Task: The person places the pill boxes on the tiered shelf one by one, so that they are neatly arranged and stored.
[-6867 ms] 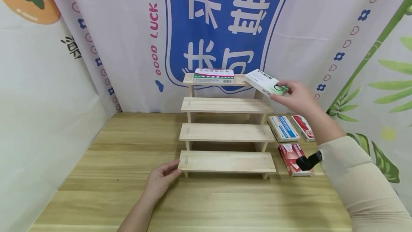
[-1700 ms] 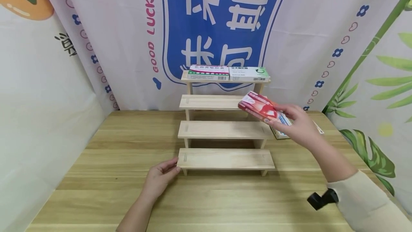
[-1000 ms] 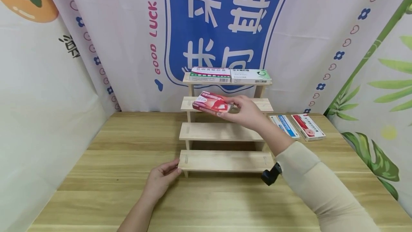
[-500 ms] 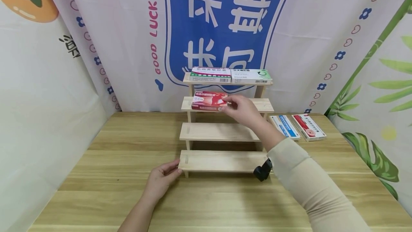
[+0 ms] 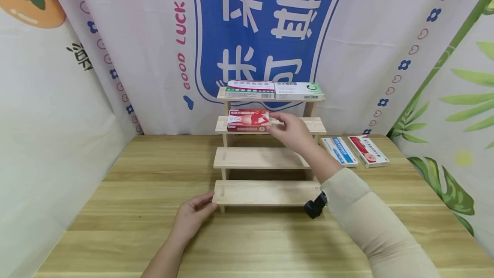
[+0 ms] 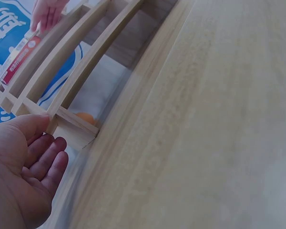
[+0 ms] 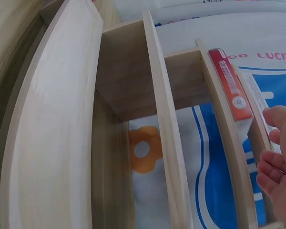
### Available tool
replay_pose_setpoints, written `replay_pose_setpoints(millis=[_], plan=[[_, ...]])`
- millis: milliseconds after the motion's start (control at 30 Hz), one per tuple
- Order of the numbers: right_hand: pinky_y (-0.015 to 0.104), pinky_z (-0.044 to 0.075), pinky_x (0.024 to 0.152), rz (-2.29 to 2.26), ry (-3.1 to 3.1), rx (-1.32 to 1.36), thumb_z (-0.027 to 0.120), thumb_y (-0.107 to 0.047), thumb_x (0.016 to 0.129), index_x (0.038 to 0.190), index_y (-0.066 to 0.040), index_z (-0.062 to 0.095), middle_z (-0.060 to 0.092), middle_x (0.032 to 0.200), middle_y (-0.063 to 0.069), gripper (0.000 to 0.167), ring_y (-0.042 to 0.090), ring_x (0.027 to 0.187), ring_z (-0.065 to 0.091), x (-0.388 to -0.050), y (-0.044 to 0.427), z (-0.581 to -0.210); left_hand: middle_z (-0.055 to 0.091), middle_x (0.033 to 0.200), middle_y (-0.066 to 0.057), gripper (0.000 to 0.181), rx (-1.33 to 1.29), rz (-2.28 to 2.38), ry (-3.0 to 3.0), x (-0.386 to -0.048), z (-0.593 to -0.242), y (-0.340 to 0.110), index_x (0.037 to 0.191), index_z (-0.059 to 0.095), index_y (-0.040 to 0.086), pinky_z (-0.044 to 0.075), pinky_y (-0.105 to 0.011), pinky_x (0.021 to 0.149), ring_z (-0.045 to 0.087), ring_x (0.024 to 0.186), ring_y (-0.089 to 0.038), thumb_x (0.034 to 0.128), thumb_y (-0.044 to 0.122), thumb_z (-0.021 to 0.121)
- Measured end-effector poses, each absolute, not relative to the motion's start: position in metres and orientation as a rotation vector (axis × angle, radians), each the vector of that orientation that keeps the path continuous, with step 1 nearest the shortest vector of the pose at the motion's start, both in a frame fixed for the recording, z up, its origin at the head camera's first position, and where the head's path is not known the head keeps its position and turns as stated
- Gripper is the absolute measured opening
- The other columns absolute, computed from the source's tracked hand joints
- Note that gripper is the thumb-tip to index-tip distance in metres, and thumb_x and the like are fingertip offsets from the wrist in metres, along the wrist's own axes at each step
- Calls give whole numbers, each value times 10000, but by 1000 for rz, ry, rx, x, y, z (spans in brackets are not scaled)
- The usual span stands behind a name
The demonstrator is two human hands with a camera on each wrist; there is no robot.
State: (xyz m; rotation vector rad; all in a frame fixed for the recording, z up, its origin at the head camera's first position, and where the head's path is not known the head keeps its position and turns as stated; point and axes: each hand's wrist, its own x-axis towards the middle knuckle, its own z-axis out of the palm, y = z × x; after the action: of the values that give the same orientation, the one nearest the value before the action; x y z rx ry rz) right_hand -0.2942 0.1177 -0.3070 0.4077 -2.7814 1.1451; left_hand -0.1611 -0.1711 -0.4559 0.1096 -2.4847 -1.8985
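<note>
A stepped wooden rack [image 5: 266, 158] stands on the table. My left hand [image 5: 194, 214] pinches the left end of its lowest step; the left wrist view shows the thumb on the corner. The red medicine box [image 5: 248, 120] lies flat at the left of the second step from the top. Beside its right end is my right hand [image 5: 290, 131], index finger and thumb at the box's edge, not curled round it. A white-and-green medicine box [image 5: 299, 91] and a white box with a green-and-magenta band [image 5: 250, 89] lie side by side on the top step.
Right of the rack, a blue-and-white medicine box [image 5: 339, 151] and a red-and-white medicine box [image 5: 368, 151] lie on the wooden table [image 5: 127, 209]. A printed cloth [image 5: 154, 55] hangs behind. A small black device [image 5: 315, 205] is fixed at the right sleeve.
The white-and-green box went onto the top step. My right hand carried the red box leftward from the table's right side onto the second step, where it has straightened. The left hand stayed put.
</note>
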Motion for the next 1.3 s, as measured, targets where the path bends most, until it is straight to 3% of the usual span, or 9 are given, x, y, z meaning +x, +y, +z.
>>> replay_pose_setpoints(millis=[233,533,767,1067,1300], plan=[[548,392,1134,1166,-2750,374,631,-366,948,1384,-105,536,504,1450,155,517,385,1351,450,-279,165,-306,625,1326,-151,399,113,-1908,-2477,-162,-454,-172,1248,634,-9,559,-218,931,617,1205,-301,884,128,723],[613,390,1091,1087,-2693,224,568,-438,976,1387,-42,515,477,1433,256,573,450,1317,442,-256,246,-323,631,1319,-148,398,127,-1889,-2491,-161,-454,-171,1244,639,-4,557,-223,936,616,1206,-301,884,140,726],[645,365,1078,1065,-2681,70,532,-407,996,1384,57,472,448,1428,317,608,482,1301,415,-262,303,-352,635,1314,-146,390,122,-1881,-2494,-161,-455,-171,1237,643,-4,559,-224,935,621,1200,-299,880,130,727],[683,284,1093,1009,-2827,-281,435,-508,999,1458,34,372,320,1494,351,713,556,1358,289,-272,353,-390,635,1314,-147,393,96,-1885,-2492,-161,-456,-172,1245,639,4,558,-223,936,629,1188,-287,883,133,724],[681,263,1119,1060,-2904,-503,410,-523,995,1483,104,243,243,1496,405,813,570,1367,253,-278,374,-415,637,1308,-154,388,105,-1891,-2484,-161,-455,-172,1238,641,-3,562,-223,927,633,1184,-291,880,121,724]])
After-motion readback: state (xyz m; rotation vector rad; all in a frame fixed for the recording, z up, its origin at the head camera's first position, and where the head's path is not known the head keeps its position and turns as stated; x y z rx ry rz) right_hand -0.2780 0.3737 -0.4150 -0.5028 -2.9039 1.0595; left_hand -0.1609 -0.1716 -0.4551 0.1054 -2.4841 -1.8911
